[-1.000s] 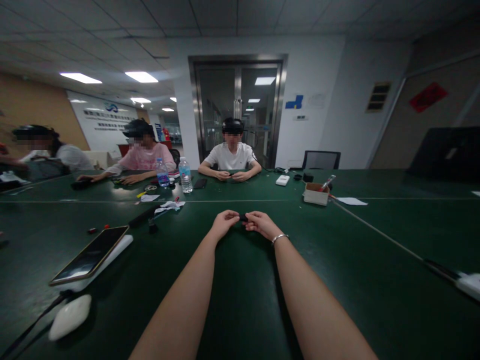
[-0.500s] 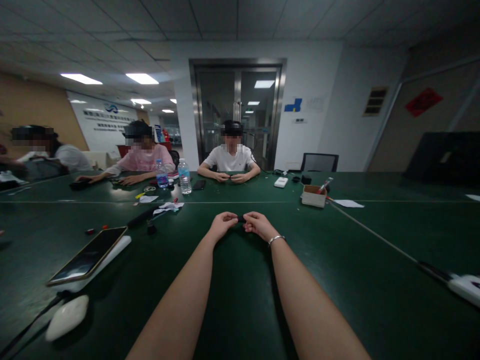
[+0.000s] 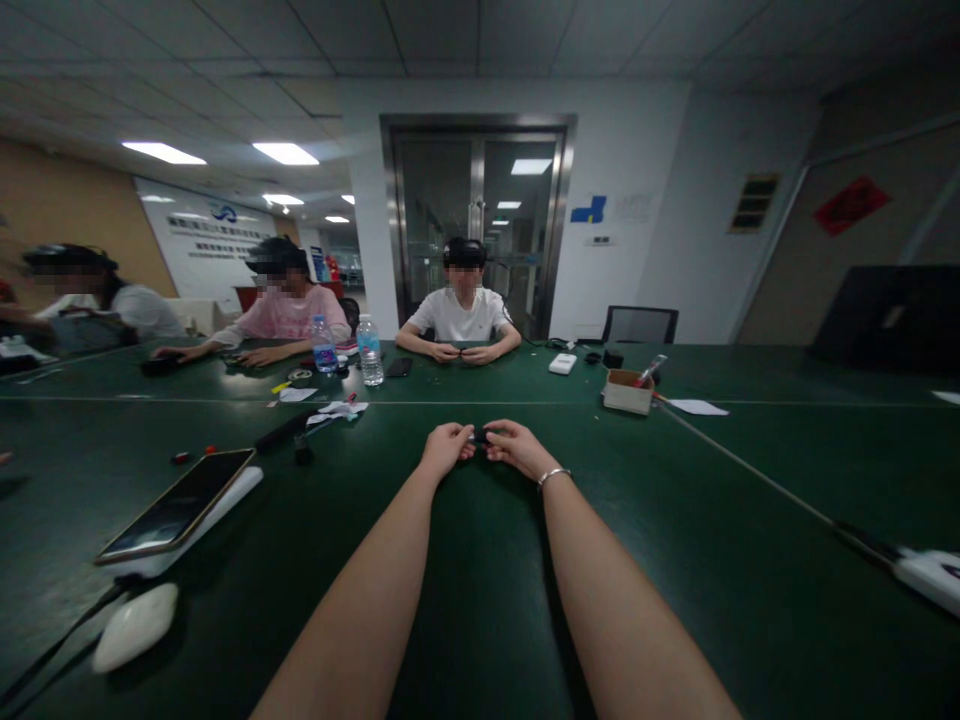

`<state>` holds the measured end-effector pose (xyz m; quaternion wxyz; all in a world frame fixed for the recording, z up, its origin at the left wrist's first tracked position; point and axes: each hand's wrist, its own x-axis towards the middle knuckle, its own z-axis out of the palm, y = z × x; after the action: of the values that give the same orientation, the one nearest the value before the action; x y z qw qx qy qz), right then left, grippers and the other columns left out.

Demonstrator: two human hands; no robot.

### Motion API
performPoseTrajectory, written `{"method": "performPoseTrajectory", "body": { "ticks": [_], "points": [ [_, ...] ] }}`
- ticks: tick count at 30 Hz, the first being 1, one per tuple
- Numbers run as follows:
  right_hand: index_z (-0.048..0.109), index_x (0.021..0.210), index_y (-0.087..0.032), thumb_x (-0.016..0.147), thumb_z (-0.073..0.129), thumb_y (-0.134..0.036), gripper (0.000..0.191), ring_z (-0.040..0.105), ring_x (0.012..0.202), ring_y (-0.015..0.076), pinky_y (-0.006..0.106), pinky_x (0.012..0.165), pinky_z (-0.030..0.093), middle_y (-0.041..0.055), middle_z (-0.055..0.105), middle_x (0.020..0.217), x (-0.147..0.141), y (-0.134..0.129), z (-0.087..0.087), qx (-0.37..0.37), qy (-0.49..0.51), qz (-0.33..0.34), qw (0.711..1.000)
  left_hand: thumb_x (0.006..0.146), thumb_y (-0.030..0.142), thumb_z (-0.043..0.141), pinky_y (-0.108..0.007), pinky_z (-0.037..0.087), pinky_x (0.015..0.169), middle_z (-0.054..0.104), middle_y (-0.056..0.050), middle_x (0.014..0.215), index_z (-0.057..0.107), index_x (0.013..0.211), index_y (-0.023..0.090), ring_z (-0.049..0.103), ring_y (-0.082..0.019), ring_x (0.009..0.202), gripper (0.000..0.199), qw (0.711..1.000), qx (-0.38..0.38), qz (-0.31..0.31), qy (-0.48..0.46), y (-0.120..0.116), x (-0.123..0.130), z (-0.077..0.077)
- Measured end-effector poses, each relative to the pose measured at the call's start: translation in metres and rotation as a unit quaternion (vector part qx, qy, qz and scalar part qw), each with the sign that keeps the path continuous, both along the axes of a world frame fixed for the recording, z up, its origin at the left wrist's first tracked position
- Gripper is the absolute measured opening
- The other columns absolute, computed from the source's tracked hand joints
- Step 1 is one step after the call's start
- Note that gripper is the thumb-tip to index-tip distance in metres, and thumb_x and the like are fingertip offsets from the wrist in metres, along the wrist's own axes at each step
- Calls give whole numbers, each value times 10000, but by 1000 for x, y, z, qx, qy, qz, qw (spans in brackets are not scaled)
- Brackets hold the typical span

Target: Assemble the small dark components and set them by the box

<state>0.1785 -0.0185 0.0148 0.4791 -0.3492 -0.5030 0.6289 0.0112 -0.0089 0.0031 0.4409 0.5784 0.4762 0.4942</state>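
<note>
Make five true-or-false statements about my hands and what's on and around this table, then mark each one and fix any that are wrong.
1. A small black object is between the fingertips of the left hand and the right hand. True.
2. The silver bracelet is on the left wrist. False: the silver bracelet is on the right wrist.
3. The smartphone rests on a white object. True.
4. Both water bottles stand to the right of the open box. False: the water bottles stand to the left of the open box.
5. The person directly opposite wears a white shirt. True.
</note>
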Motion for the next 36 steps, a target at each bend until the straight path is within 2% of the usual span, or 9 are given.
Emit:
{"method": "performPoseTrajectory", "body": {
  "ticks": [4, 13, 17, 20, 23, 26, 31, 34, 36],
  "points": [
    [556, 957, -126, 772, 641, -83, 208, 626, 526, 99, 211, 548, 554, 22, 645, 642, 0, 2, -1, -12, -5, -3, 1000, 815, 355, 560, -202, 447, 482, 613, -34, 588, 588, 770, 112, 580, -105, 499, 248, 1000, 1, 9, 23, 1, 0, -1],
    [536, 918, -111, 808, 634, -144, 151, 623, 491, 106, 217, 530, 560, 38, 640, 586, -2, 7, -2, -22, -18, -14, 999, 731, 296, 657, -210, 477, 568, 608, -28, 755, 587, 872, 144, 597, -113, 670, 218, 997, 75, -11, -11, 5, -2, -7],
    [538, 925, -109, 802, 639, -128, 161, 634, 512, 111, 212, 531, 562, 34, 636, 584, -2, 5, -1, -25, -16, -17, 999, 703, 268, 684, -214, 480, 576, 607, -36, 792, 581, 890, 143, 599, -116, 686, 248, 998, 66, -9, -17, 3, -1, -4],
    [537, 926, -108, 803, 640, -131, 162, 633, 514, 110, 214, 537, 563, 38, 638, 590, -2, 6, -2, -20, -14, -13, 1000, 754, 323, 628, -222, 483, 580, 619, -54, 834, 589, 883, 138, 605, -117, 676, 230, 999, 39, 4, -12, 3, -1, -1],
    [536, 937, -112, 797, 647, -136, 180, 630, 505, 109, 223, 541, 567, 31, 637, 595, -2, 6, -3, -18, -14, -13, 1000, 827, 405, 507, -220, 459, 529, 610, -47, 717, 597, 823, 125, 576, -106, 570, 294, 999, 16, 24, 26, 5, -1, -2],
    [535, 947, -112, 791, 651, -126, 195, 635, 512, 113, 225, 539, 569, 28, 635, 598, -2, 7, -3, -19, -14, -13, 1000, 834, 371, 493, -195, 408, 475, 554, -8, 584, 594, 778, 129, 511, -85, 485, 268, 998, 24, 25, 59, 6, -2, -2],
    [524, 952, -112, 816, 612, -103, 162, 637, 511, 113, 214, 532, 563, 39, 639, 593, -2, 5, -1, -24, -20, -17, 999, 770, 267, 581, -179, 414, 513, 578, -6, 661, 590, 813, 137, 523, -80, 559, 137, 999, 48, 0, 0, 2, -1, 1],
    [515, 950, -116, 837, 571, -83, 131, 631, 498, 107, 213, 535, 563, 30, 634, 580, -3, 4, 1, -27, -21, -18, 999, 788, 340, 565, -195, 426, 524, 605, -27, 714, 587, 844, 140, 547, -90, 568, 209, 1000, 20, 7, -11, 3, -1, 1],
    [512, 947, -117, 842, 560, -80, 121, 629, 494, 105, 210, 533, 562, 26, 630, 574, -3, 3, 1, -27, -20, -16, 999, 828, 402, 496, -196, 400, 487, 587, -18, 652, 585, 867, 145, 523, -89, 505, 274, 1000, 6, 11, 7, 5, -1, 0]
  ]
}}
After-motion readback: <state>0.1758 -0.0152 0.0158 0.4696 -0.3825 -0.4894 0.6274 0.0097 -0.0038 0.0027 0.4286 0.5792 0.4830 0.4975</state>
